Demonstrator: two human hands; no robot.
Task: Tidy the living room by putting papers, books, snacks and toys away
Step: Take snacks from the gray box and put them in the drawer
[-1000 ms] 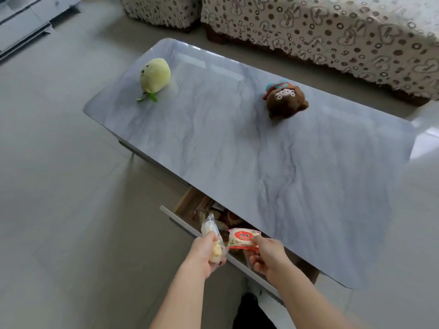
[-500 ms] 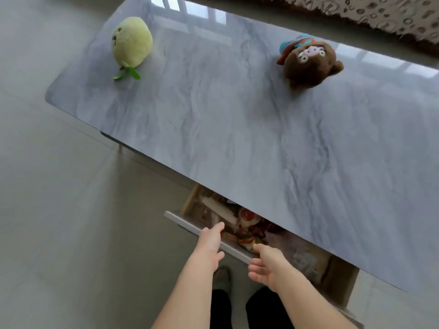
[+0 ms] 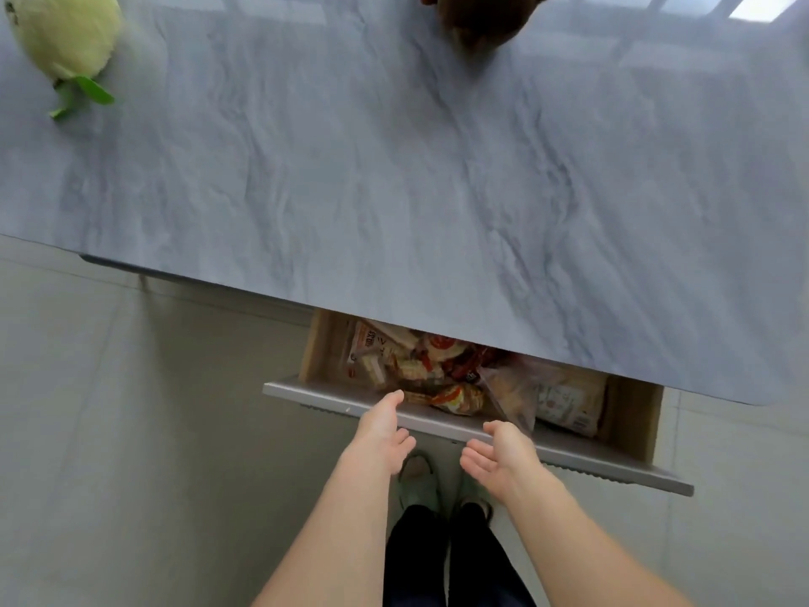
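Snack packets in drawer, print unreadable

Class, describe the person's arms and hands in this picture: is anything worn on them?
Both forearms are bare, with no sleeves in view. The left hand and right hand carry no gloves, and no rings, watch or bracelets show.
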